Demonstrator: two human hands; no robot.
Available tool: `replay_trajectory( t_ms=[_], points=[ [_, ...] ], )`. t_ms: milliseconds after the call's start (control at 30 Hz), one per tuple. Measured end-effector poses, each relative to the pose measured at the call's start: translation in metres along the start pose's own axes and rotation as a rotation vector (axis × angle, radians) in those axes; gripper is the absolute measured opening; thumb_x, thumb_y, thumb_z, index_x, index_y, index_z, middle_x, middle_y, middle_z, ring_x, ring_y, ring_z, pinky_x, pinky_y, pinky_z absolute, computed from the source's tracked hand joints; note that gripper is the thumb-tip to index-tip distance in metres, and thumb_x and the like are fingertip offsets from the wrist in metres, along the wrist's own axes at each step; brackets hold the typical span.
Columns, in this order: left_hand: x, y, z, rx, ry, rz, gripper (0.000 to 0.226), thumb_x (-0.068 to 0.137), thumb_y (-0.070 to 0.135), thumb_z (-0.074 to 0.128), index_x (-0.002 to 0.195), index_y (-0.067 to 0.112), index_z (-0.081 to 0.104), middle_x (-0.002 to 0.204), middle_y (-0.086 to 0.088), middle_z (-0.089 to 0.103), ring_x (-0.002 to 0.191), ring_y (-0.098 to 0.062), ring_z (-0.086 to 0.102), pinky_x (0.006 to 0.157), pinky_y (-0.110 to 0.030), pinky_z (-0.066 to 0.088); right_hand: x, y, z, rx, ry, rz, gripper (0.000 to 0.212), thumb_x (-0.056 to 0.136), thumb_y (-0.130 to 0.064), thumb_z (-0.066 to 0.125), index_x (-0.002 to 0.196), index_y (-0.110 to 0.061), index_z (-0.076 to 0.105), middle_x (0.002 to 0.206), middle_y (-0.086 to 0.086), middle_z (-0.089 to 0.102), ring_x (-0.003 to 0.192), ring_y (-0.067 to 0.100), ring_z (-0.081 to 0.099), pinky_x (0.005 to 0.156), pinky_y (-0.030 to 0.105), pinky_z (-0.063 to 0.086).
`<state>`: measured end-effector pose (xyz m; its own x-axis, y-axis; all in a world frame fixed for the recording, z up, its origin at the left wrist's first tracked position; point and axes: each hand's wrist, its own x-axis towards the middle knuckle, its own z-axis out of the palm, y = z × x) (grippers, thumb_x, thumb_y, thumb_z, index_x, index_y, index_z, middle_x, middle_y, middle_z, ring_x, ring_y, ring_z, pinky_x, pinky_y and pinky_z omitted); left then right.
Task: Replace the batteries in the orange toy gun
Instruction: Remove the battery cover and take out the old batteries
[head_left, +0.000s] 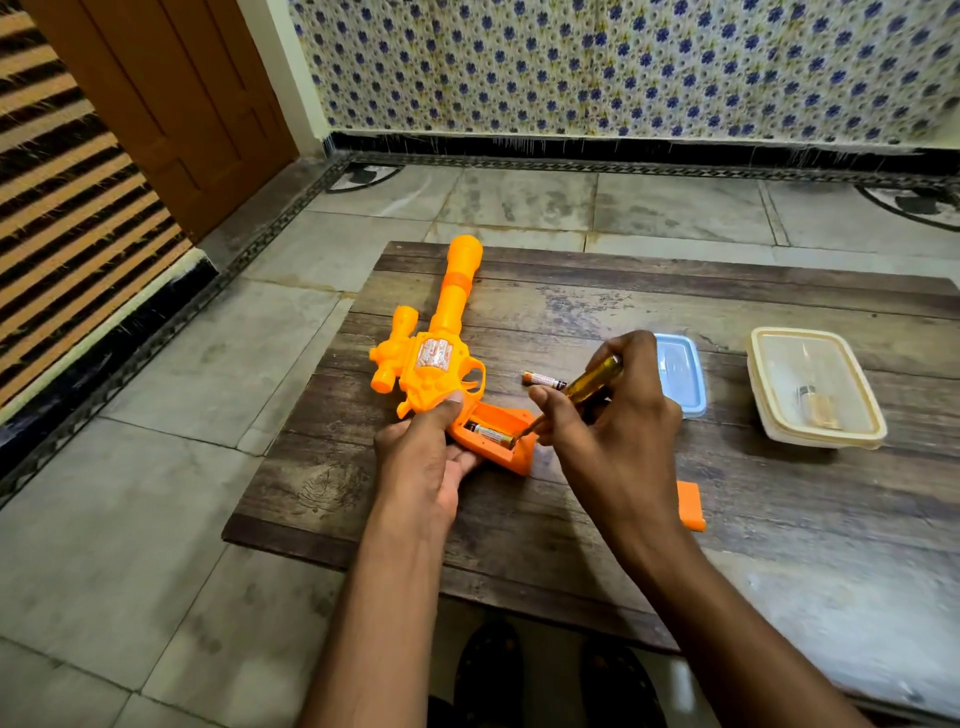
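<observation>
**Battery Extraction: Handling and Grip Notes**

Low wooden table (597, 545) over a tiled floor, patterned wall behind. Orange toy gun (436, 358) flat on the tabletop, barrel pointing away, grip end toward the person, battery compartment (493, 434) uncovered. One battery (488, 434) seated in the compartment; a second battery (544, 380) loose on the table just beside the gun. Orange compartment cover (691, 505) lying apart, near the right forearm.

Left hand (423, 457): wrapped around the gun at the base of the grip, thumb pressed on the body above the compartment. Right hand (613, 415): closed around the yellow-handled screwdriver (592, 379), tip lowered into the compartment at the end of the seated battery.

Handling, as judged:
- Gun body: hollow moulded plastic, probably light and stiff, smooth and likely to slide on the wood. Best held where now held, at the grip beside the compartment; scope and barrel likely poor handles.
- Compartment walls and contact springs: probably thin, liable to crack or bend under hard levering.
- Batteries: small, smooth, prone to rolling. Lift at one end, then pinch at the middle.

Further right: blue lid (680, 374) and clear plastic container (815, 387), a small item inside, identity unclear.
</observation>
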<state>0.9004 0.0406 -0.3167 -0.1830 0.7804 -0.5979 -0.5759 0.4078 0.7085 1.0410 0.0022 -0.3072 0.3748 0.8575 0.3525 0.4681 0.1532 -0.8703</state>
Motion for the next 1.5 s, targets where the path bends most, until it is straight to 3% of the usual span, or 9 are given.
replay_trajectory(
  t_ms=[167, 500, 667, 833, 967, 1100, 1300, 1400, 1500],
  points=[
    [0.000, 0.000, -0.001, 0.027, -0.017, 0.008, 0.010, 0.091, -0.002, 0.066, 0.097, 0.006, 0.062, 0.102, -0.020, 0.068, 0.095, -0.033, 0.067, 0.063, -0.048, 0.055, -0.002, 0.008, 0.001, 0.095, 0.040, 0.139, 0.047, 0.081, -0.028, 0.082, 0.100, -0.026, 0.039, 0.072, 0.007, 0.070, 0.062, 0.025, 0.073, 0.062, 0.050, 0.060],
    [0.002, 0.001, -0.001, 0.048, -0.013, 0.005, 0.010, 0.091, -0.002, 0.067, 0.093, 0.007, 0.063, 0.092, -0.019, 0.069, 0.083, -0.029, 0.069, 0.074, -0.055, 0.053, 0.003, -0.001, -0.004, 0.424, 0.079, 0.306, 0.040, 0.089, -0.006, 0.076, 0.100, -0.017, 0.039, 0.075, 0.012, 0.067, 0.057, 0.026, 0.074, 0.060, 0.048, 0.062],
    [0.000, 0.001, 0.001, 0.060, -0.007, 0.012, 0.011, 0.090, -0.002, 0.067, 0.090, 0.008, 0.061, 0.090, -0.018, 0.068, 0.080, -0.028, 0.067, 0.081, -0.059, 0.052, 0.005, -0.003, -0.006, 0.325, 0.086, 0.179, 0.036, 0.095, -0.011, 0.069, 0.112, -0.021, 0.040, 0.088, 0.012, 0.067, 0.072, 0.018, 0.072, 0.071, 0.043, 0.060],
    [0.000, 0.002, 0.001, 0.050, 0.012, -0.003, 0.013, 0.089, -0.003, 0.067, 0.090, 0.008, 0.060, 0.087, -0.017, 0.068, 0.080, -0.029, 0.068, 0.068, -0.052, 0.056, 0.010, -0.008, -0.003, 0.515, -0.054, 0.025, 0.042, 0.102, 0.005, 0.048, 0.134, -0.018, 0.034, 0.090, 0.013, 0.059, 0.072, 0.033, 0.070, 0.073, 0.048, 0.063],
    [0.000, 0.002, 0.001, 0.051, 0.016, 0.013, 0.013, 0.089, -0.004, 0.068, 0.097, 0.005, 0.062, 0.094, -0.019, 0.071, 0.089, -0.032, 0.071, 0.070, -0.049, 0.058, 0.015, -0.001, 0.002, 0.229, -0.169, -0.163, 0.037, 0.099, 0.000, 0.048, 0.132, -0.015, 0.046, 0.085, 0.000, 0.060, 0.070, 0.021, 0.062, 0.070, 0.053, 0.056],
    [0.000, 0.001, 0.001, 0.060, 0.022, 0.037, 0.012, 0.088, -0.003, 0.068, 0.096, 0.005, 0.063, 0.095, -0.020, 0.072, 0.088, -0.032, 0.071, 0.077, -0.052, 0.058, 0.016, 0.002, 0.005, -0.145, -0.302, -0.372, 0.013, 0.088, -0.009, 0.065, 0.101, -0.010, 0.064, 0.086, 0.003, 0.065, 0.073, 0.017, 0.060, 0.066, 0.041, 0.052],
    [0.001, 0.001, -0.001, 0.051, 0.024, 0.028, 0.010, 0.088, -0.004, 0.068, 0.090, 0.006, 0.064, 0.088, -0.018, 0.071, 0.079, -0.029, 0.070, 0.068, -0.045, 0.060, 0.013, 0.000, 0.007, -0.438, -0.608, -0.289, 0.027, 0.088, -0.024, 0.069, 0.114, -0.018, 0.071, 0.108, 0.006, 0.071, 0.098, 0.031, 0.067, 0.079, 0.046, 0.057],
    [0.001, 0.001, -0.001, 0.052, 0.027, 0.027, 0.011, 0.087, -0.003, 0.068, 0.091, 0.006, 0.063, 0.090, -0.019, 0.071, 0.079, -0.029, 0.070, 0.069, -0.046, 0.060, 0.014, 0.001, 0.006, -0.400, -0.546, -0.331, 0.011, 0.087, -0.019, 0.069, 0.095, -0.013, 0.073, 0.090, 0.005, 0.070, 0.082, 0.026, 0.065, 0.070, 0.041, 0.054],
    [0.003, 0.001, 0.000, 0.026, 0.023, 0.023, 0.013, 0.088, -0.004, 0.067, 0.097, 0.005, 0.062, 0.096, -0.021, 0.071, 0.083, -0.029, 0.071, 0.075, -0.050, 0.059, 0.016, 0.002, 0.002, -0.275, -0.301, -0.310, 0.013, 0.083, -0.013, 0.077, 0.076, -0.010, 0.067, 0.064, -0.005, 0.051, 0.058, 0.011, 0.044, 0.056, 0.025, 0.034]
  ],
)
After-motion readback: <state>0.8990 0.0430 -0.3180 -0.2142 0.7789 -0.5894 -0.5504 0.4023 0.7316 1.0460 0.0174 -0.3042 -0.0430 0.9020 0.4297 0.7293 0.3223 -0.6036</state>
